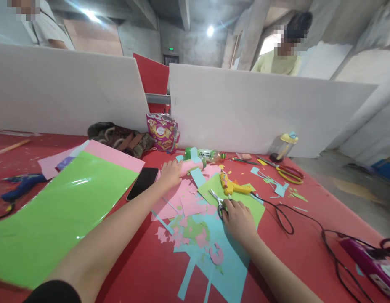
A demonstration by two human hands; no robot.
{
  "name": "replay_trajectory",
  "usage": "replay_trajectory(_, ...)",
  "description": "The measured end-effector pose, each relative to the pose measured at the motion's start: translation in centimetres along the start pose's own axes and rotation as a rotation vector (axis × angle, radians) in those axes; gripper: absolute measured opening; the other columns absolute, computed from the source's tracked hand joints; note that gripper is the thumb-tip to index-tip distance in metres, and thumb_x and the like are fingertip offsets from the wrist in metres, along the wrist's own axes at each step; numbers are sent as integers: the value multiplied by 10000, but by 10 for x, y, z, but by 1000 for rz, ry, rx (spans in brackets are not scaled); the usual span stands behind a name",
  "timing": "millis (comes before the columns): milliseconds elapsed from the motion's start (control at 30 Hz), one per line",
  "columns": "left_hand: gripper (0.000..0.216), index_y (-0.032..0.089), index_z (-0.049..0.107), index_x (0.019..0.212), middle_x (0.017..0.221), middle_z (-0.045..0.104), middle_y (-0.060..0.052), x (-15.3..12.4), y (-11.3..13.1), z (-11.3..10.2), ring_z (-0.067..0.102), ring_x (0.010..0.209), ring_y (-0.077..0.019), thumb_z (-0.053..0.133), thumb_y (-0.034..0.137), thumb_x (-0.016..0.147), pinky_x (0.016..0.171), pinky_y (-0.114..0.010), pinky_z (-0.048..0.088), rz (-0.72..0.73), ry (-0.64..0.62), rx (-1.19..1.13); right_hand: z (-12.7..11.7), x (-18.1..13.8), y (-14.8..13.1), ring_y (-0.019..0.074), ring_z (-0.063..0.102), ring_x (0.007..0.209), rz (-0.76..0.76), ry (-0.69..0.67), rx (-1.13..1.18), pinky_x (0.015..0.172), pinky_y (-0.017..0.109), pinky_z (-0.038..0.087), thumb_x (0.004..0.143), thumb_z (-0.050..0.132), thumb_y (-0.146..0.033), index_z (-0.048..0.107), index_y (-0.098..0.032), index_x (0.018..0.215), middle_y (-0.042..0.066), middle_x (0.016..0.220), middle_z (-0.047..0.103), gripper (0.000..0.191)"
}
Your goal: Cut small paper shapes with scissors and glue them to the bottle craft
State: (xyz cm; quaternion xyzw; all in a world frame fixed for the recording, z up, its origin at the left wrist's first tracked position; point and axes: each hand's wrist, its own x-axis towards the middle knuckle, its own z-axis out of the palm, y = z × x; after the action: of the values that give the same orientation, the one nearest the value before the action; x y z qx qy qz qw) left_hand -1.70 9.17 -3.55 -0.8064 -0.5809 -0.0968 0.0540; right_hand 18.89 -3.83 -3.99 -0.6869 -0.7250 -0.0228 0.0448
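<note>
My left hand [171,174] reaches out over the red table [125,261] with its fingers closed round a rolled pink paper tube [191,166] that has a blue strip at its end. Nearer to me, my right hand [239,219] rests on blue paper [232,265], its fingers closed on the black handles of small scissors [217,200], whose blades point away to the left. A yellow glue gun [232,185] lies just beyond the scissors on a green sheet. Pink, green and blue paper scraps [188,233] lie between my hands.
Large green [56,214] and pink sheets lie at left beside a black phone [143,182]. A blue glue gun [22,185], snack bag [162,132], green bottle [203,154], red scissors [287,172], drinking bottle [283,146] and purple power strip [370,263] with cables are around. White boards [254,109] screen two people behind.
</note>
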Motion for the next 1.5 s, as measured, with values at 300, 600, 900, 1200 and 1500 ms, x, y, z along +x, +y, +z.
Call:
replay_trajectory(300,477,110,368,1163,1030,540,-138,-4,-14,-6,515,911,-249,462,164,698,733,-343,402,87,66,58,0,3,11,263,536,876,61,24,21,753,374,380,808,408,-280,558,-160,936,111,902,590,230)
replay_trajectory(600,398,148,429,1143,1137,524,-108,-27,-20,-43,442,1058,-227,434,135,746,887,-394,296,495,319,112,12,5,12,241,510,983,-26,274,976,856,424,408,743,501,-361,342,-187,1161,135,1123,459,480)
replay_trajectory(900,312,190,468,1094,1121,556,-38,-49,5,-81,452,1034,-192,384,76,816,898,-381,288,809,506,300,12,-3,-3,198,442,1106,-22,112,1768,932,387,355,738,537,-406,300,-362,1225,23,1269,381,543)
replay_trajectory(1200,350,190,421,1136,1159,508,-69,-54,12,-82,418,1047,-216,389,66,810,849,-376,317,799,376,300,21,-4,-5,201,385,1165,-7,126,1778,941,370,350,722,536,-464,317,-354,1222,16,1303,359,557)
replay_trajectory(1500,356,204,431,1143,1150,509,-80,-54,12,-73,433,1024,-214,333,71,827,826,-373,315,763,329,246,23,-5,-6,198,436,1138,-109,107,1461,852,380,442,824,280,-511,136,-320,1308,47,1308,379,539)
